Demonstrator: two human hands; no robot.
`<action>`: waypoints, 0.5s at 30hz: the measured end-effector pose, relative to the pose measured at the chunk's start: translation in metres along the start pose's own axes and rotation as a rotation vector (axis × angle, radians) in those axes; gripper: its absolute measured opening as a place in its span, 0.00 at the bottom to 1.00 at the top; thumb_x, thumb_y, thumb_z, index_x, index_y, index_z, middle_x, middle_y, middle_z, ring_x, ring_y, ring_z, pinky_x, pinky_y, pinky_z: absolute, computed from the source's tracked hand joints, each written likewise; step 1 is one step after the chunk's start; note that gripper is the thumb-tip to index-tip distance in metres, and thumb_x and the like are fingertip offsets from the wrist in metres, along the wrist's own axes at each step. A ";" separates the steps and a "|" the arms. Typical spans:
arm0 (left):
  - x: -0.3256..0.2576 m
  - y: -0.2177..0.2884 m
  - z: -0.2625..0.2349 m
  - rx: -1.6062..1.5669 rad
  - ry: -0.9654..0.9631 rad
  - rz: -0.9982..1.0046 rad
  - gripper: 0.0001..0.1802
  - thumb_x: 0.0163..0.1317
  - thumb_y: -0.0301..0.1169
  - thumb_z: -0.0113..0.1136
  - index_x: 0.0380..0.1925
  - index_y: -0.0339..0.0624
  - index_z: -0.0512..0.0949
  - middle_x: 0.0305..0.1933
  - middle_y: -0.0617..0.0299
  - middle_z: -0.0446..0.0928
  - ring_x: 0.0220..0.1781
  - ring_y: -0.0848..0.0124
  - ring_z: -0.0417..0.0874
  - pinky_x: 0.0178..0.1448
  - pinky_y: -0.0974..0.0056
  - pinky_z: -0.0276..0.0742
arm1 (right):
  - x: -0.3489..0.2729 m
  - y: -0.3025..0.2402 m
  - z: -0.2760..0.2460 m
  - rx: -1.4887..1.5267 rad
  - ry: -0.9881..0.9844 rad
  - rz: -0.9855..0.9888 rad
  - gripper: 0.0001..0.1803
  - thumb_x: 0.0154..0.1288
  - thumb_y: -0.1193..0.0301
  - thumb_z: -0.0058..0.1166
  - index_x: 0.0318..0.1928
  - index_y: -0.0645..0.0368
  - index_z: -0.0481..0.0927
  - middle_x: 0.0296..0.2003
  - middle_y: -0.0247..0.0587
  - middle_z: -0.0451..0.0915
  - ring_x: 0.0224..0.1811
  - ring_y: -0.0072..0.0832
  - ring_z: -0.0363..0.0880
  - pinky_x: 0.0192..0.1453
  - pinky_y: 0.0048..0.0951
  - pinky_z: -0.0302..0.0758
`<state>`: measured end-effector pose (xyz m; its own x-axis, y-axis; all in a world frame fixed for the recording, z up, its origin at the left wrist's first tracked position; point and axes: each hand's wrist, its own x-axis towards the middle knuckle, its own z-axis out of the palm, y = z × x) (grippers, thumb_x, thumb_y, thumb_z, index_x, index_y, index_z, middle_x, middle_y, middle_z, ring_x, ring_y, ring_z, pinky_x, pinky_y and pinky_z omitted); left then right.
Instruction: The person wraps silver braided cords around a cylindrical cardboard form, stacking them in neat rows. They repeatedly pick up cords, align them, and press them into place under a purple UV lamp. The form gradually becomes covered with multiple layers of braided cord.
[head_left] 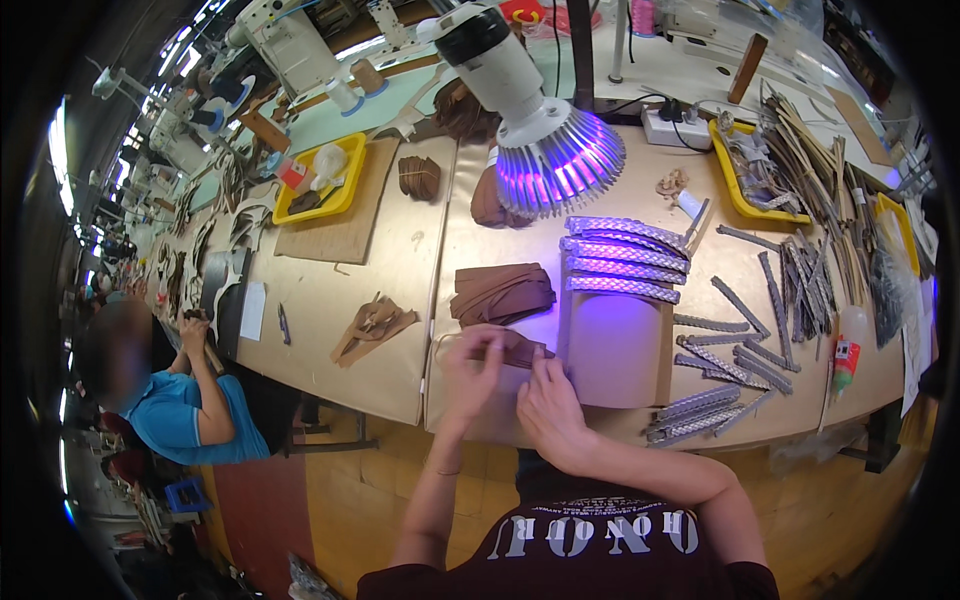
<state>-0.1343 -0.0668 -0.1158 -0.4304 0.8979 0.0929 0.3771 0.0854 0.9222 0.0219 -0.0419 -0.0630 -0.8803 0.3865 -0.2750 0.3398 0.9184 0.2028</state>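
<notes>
Brown flat strip: between both hands
Left hand: half-curled, pinching one end
Right hand: pretty much same, other end

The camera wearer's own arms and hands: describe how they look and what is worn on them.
The left hand and right hand are ungloved, the forearms bare. What looks like a thin, dark band circles the left forearm near the wrist. The dark maroon short-sleeved shirt has white lettering across it.
</notes>
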 end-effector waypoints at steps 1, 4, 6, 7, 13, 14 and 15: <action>0.000 0.001 -0.007 -0.131 0.138 -0.041 0.05 0.67 0.26 0.58 0.40 0.39 0.81 0.40 0.62 0.82 0.42 0.74 0.80 0.49 0.69 0.74 | 0.002 0.000 0.001 -0.010 0.003 -0.010 0.20 0.65 0.65 0.46 0.47 0.69 0.80 0.60 0.71 0.72 0.58 0.50 0.72 0.63 0.44 0.60; -0.002 0.017 -0.045 -0.338 0.591 -0.165 0.10 0.72 0.32 0.54 0.45 0.38 0.78 0.37 0.66 0.78 0.38 0.75 0.77 0.47 0.69 0.72 | 0.008 -0.003 -0.001 -0.028 -0.090 -0.047 0.20 0.66 0.66 0.45 0.49 0.70 0.80 0.60 0.73 0.72 0.58 0.50 0.72 0.62 0.44 0.60; 0.000 0.035 -0.071 -0.514 0.859 0.077 0.11 0.73 0.34 0.52 0.43 0.37 0.78 0.33 0.65 0.76 0.36 0.78 0.74 0.42 0.71 0.68 | 0.007 -0.004 -0.009 -0.006 -0.045 0.003 0.21 0.66 0.66 0.45 0.49 0.70 0.80 0.60 0.72 0.71 0.57 0.51 0.73 0.62 0.44 0.60; -0.004 0.047 -0.083 -0.439 0.934 0.131 0.11 0.73 0.32 0.52 0.42 0.35 0.78 0.31 0.65 0.75 0.34 0.79 0.73 0.42 0.70 0.67 | 0.005 -0.002 -0.015 0.006 -0.074 0.016 0.21 0.66 0.66 0.45 0.50 0.70 0.80 0.60 0.72 0.71 0.57 0.51 0.73 0.62 0.44 0.61; -0.025 0.117 -0.071 0.075 0.296 0.294 0.03 0.64 0.23 0.57 0.35 0.37 0.79 0.34 0.62 0.73 0.33 0.75 0.69 0.40 0.70 0.66 | -0.044 0.040 -0.063 0.881 0.475 -0.006 0.15 0.66 0.61 0.57 0.45 0.60 0.80 0.51 0.49 0.79 0.55 0.40 0.75 0.58 0.38 0.67; -0.026 0.127 -0.063 0.111 0.133 0.336 0.03 0.61 0.22 0.59 0.34 0.37 0.79 0.37 0.60 0.74 0.34 0.73 0.70 0.40 0.68 0.68 | -0.055 0.054 -0.066 0.995 0.717 -0.018 0.15 0.65 0.60 0.59 0.44 0.58 0.80 0.50 0.45 0.80 0.55 0.38 0.75 0.58 0.38 0.68; -0.028 0.139 -0.057 0.088 -0.011 0.350 0.04 0.58 0.22 0.61 0.33 0.40 0.81 0.39 0.59 0.74 0.36 0.72 0.71 0.42 0.67 0.68 | -0.064 0.067 -0.067 1.101 0.743 -0.018 0.16 0.65 0.59 0.60 0.45 0.57 0.80 0.50 0.43 0.80 0.55 0.38 0.76 0.59 0.38 0.68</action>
<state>-0.1168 -0.1047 0.0309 -0.2541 0.8838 0.3929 0.5697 -0.1915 0.7992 0.0785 -0.0108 0.0309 -0.7383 0.5591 0.3772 0.1052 0.6479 -0.7545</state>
